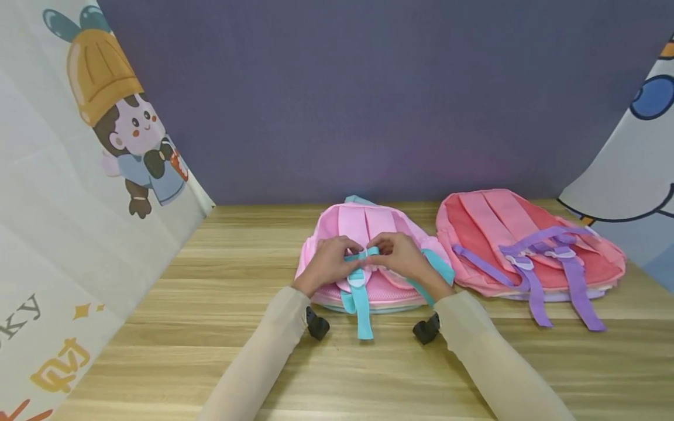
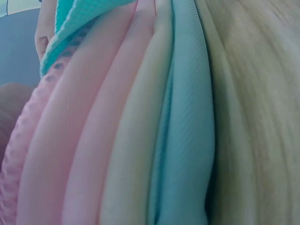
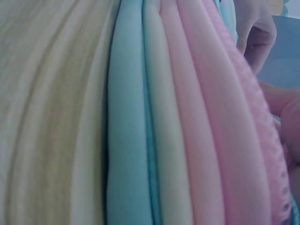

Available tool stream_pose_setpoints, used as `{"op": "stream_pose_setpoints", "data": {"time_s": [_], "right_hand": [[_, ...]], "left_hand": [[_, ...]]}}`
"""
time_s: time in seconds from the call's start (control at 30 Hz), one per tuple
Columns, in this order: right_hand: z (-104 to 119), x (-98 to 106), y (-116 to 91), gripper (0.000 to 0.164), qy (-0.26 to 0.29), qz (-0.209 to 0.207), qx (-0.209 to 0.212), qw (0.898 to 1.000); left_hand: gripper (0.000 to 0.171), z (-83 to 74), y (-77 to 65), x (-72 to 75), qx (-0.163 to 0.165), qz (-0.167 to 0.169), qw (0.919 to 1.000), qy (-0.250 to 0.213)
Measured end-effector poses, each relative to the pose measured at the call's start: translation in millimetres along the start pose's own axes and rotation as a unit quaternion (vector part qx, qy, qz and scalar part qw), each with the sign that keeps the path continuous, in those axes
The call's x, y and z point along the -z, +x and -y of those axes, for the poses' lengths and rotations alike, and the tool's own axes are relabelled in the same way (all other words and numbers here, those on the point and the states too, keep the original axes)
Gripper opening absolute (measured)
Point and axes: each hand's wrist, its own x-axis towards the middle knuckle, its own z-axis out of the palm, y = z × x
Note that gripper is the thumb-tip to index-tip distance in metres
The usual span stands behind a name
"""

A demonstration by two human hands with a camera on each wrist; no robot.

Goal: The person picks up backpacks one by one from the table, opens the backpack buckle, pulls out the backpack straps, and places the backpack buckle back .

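A pink backpack [image 1: 368, 295] lies on the table with its back panel and shoulder straps facing up. Over its middle, my left hand [image 1: 329, 260] pinches a turquoise strap [image 1: 363, 313] between thumb and fingers. From the other side my right hand [image 1: 401, 255] pinches a turquoise strap piece close to the left fingertips. Something small and white shows between the fingertips, too covered to make out. Below the left hand, the strap runs through a white buckle [image 1: 356, 279] and hangs over the bag's near edge. Both wrist views mostly show the bag's layered side [image 2: 126, 122].
To the right, touching or nearly touching the pink bag, lies a coral-pink backpack [image 1: 476, 245] with purple straps [image 1: 579, 292]. Wood-grain table [image 1: 221, 327] extends around both bags. A dark panel [image 1: 368, 105] stands behind, with printed cloths at either side.
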Motion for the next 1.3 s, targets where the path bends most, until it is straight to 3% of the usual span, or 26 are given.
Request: {"op": "stream_pose_setpoints", "data": {"time_s": [0.27, 0.47, 0.87, 1.13, 1.3], "right_hand": [[-0.3, 5.4, -1.8, 0.022, 0.013, 0.016, 0.023, 1.000], [1.0, 5.3, -2.0, 0.022, 0.021, 0.017, 0.017, 0.999], [3.2, 5.4, -2.0, 0.020, 0.013, 0.011, 0.000, 1.000], [-0.5, 6.6, -1.1, 0.017, 0.018, 0.030, -0.007, 0.999], [0.7, 6.5, -1.8, 0.021, 0.033, 0.044, 0.025, 0.998]], "left_hand": [[0.023, -1.2, 0.6, -1.5, 0.001, 0.005, 1.0000, -0.002], [0.027, -0.9, -0.1, -3.3, -0.006, -0.003, 0.9999, -0.012], [0.020, -0.4, -0.2, -4.9, -0.010, -0.030, 0.9995, -0.007], [0.019, -0.5, -0.9, -4.7, -0.010, -0.029, 0.9995, -0.008], [0.021, -0.4, -1.0, -5.0, -0.007, -0.022, 0.9997, -0.008]]}}
